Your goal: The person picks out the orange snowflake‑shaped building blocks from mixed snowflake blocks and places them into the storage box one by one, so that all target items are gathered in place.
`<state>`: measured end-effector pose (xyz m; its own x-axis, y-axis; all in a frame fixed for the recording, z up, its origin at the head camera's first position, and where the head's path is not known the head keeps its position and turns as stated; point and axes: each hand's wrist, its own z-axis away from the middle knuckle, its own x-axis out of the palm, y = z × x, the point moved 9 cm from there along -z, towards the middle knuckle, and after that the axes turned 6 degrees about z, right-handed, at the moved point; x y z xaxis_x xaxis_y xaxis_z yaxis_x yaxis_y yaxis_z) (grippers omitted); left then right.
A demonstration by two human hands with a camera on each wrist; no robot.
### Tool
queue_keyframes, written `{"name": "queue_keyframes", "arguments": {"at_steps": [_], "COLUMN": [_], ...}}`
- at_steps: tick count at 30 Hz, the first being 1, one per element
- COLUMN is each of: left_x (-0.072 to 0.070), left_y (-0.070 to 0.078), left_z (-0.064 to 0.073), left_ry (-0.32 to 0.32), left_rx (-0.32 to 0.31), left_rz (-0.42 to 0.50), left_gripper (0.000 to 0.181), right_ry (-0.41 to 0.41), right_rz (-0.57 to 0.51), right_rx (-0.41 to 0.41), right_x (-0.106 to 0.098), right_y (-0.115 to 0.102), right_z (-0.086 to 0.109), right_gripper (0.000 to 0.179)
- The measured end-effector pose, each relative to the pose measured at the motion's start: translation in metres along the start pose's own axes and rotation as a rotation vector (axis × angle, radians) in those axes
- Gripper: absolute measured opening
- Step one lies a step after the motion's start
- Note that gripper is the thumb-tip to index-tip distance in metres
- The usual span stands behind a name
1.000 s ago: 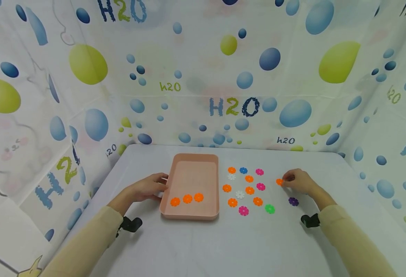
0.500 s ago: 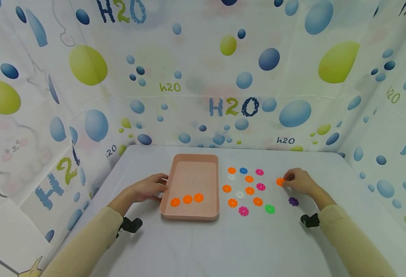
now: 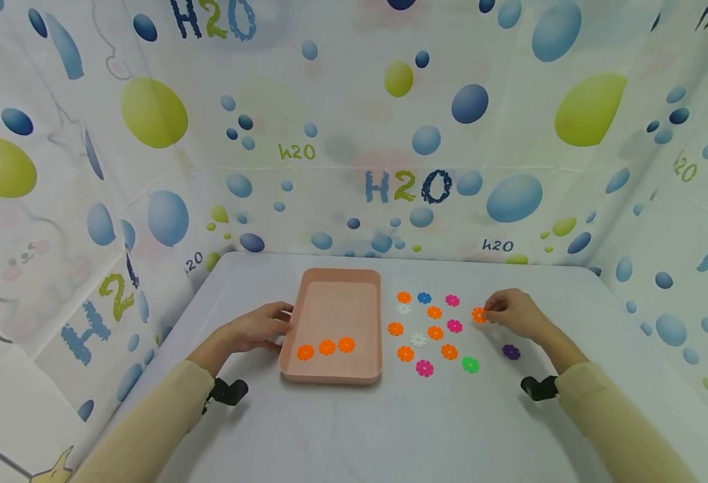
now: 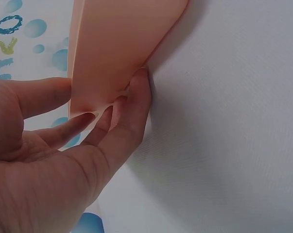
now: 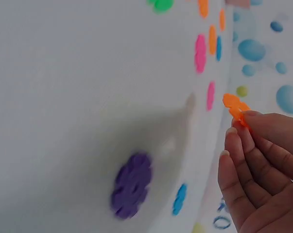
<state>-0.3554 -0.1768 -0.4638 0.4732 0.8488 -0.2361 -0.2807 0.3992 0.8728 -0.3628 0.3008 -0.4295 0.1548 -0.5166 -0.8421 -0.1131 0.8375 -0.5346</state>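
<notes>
My right hand (image 3: 515, 313) pinches an orange notched flower-shaped disc (image 3: 479, 314) between thumb and fingertips. In the right wrist view the orange disc (image 5: 236, 108) stands tilted above the white table. My left hand (image 3: 263, 327) grips the left side of a pink tray (image 3: 330, 379), fingers at the rim and thumb low on the outer wall, as the left wrist view of the tray wall (image 4: 117, 53) shows. Three orange discs (image 3: 327, 347) lie in a row inside the tray near its front.
Several discs lie between tray and right hand, among them orange (image 3: 435, 332), pink (image 3: 424, 368), white (image 3: 418, 340), blue (image 3: 424, 297) and green (image 3: 470, 365). A purple disc (image 3: 511, 351) lies below the right hand. Another blue disc (image 5: 179, 199) shows in the right wrist view.
My right hand has moved slightly left with the orange disc pinched in it. The left hand and the tray have stayed in place.
</notes>
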Motion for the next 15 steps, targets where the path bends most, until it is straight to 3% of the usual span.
{"name": "queue_keyframes", "arguments": {"at_steps": [15], "left_x": [-0.001], "left_y": [-0.002], "left_z": [0.0], "left_ry": [0.011], "left_rx": [-0.002], "left_rz": [-0.011], "left_gripper": [0.058], "right_ry": [0.045], "right_rz": [-0.052], "right_rx": [-0.148], "right_x": [0.013], "right_y": [-0.081], "right_z": [-0.007], "right_gripper": [0.012]}}
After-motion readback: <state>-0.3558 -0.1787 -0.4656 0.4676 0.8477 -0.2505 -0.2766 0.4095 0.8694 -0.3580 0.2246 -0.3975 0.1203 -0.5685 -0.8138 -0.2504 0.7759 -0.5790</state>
